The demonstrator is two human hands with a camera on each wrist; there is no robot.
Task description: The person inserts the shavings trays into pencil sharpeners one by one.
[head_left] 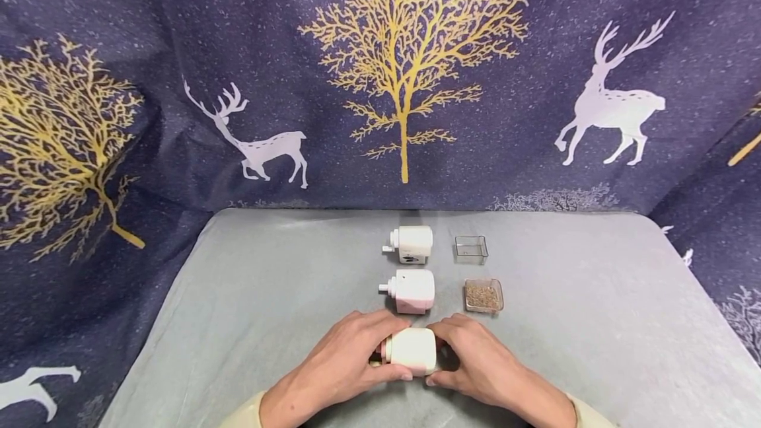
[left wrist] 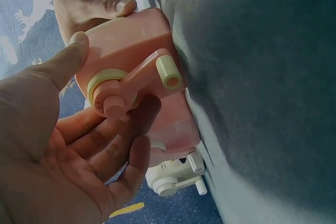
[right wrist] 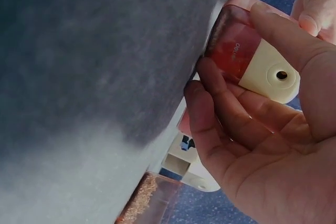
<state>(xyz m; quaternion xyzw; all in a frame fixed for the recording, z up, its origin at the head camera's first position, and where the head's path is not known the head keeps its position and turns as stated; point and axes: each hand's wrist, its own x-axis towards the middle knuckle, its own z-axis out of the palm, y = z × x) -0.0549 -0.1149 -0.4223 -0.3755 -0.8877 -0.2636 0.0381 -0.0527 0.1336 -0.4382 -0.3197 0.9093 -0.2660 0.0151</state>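
A cream and pink hand-crank pencil sharpener (head_left: 413,351) stands on the table close to the person, between both hands. My left hand (head_left: 347,356) grips it from the crank side, thumb and fingers on opposite sides. The pink crank (left wrist: 142,80) with its pale yellow knob shows in the left wrist view. From the other end my right hand (head_left: 479,360) holds the sharpener between thumb and fingers. In the right wrist view the pencil hole (right wrist: 282,75) faces that palm, beside a translucent red drawer (right wrist: 234,45) with dark contents.
Beyond the hands stand a white and pink sharpener (head_left: 415,290) and, farther back, a white one (head_left: 415,243), cranks to the left. To their right lie a transparent drawer holding brown shavings (head_left: 483,296) and another transparent drawer (head_left: 471,249). A patterned cloth (head_left: 475,170) hangs behind the table.
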